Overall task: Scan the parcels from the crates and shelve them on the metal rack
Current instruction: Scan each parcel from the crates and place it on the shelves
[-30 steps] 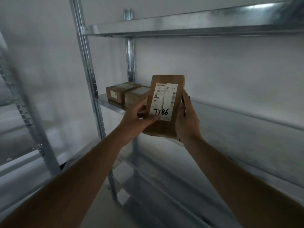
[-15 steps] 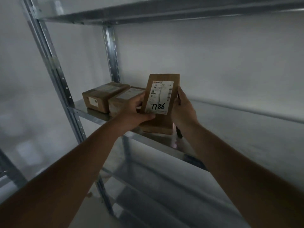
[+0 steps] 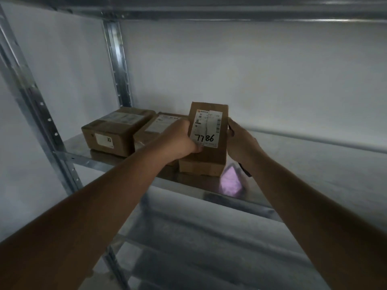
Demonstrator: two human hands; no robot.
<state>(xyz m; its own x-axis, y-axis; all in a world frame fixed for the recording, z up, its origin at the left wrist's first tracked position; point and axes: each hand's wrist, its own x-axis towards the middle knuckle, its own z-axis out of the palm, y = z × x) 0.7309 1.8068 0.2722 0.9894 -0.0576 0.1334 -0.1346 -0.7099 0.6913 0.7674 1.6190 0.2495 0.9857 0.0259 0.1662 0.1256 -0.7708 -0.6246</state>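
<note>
Cardboard parcel (image 3: pixel 209 141) hides the right hand (image 3: pixel 240 141) fingers.

— What is seen behind? A plain white wall (image 3: pixel 272 76) is seen, dimly lit.
— And the light? A pink glow (image 3: pixel 231 183) is reflected low down; a bright streak (image 3: pixel 335 20) is noticed above.

A parcel storeroom or small warehouse: a bare galvanised metal rack (image 3: pixel 69 158) with perforated uprights stands against a plain white wall (image 3: pixel 251 70), and brown cardboard parcels (image 3: pixel 113 132) with printed shipping labels sit at the left end of its shelf (image 3: pixel 314 155).
</note>
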